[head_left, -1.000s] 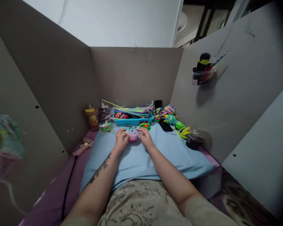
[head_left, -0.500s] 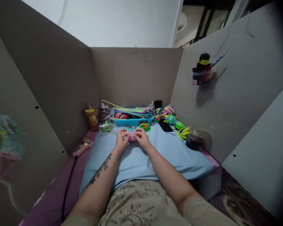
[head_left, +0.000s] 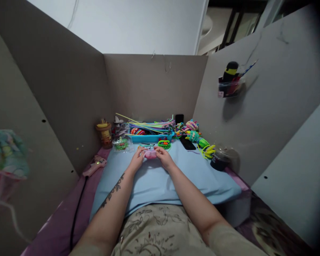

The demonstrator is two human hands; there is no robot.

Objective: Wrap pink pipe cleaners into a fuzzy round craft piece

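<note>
A small rounded pink piece (head_left: 150, 155), seemingly wound from pipe cleaners, is held just above the blue cloth at the middle of the table. My left hand (head_left: 137, 158) grips its left side, thumb and fingers closed. On its right side my right hand (head_left: 163, 157) pinches it too, fingers bent over the top. The fingers partly hide the upper edge of the piece. Just beyond the hands lies a green-rimmed pipe-cleaner piece (head_left: 164, 144) with orange spots.
Behind stands a blue tray (head_left: 149, 138) heaped with long pipe cleaners (head_left: 154, 126). To the right are colourful woven pieces (head_left: 193, 136), a phone (head_left: 187, 143) and a dark tub (head_left: 219, 161). On the left are a cup (head_left: 105, 136) and a pink glue gun (head_left: 96, 165) with its cord.
My right hand first came in over the pink piece, then shifted back to its right side. My left hand has turned slightly and lowered its fingers around the left side.
</note>
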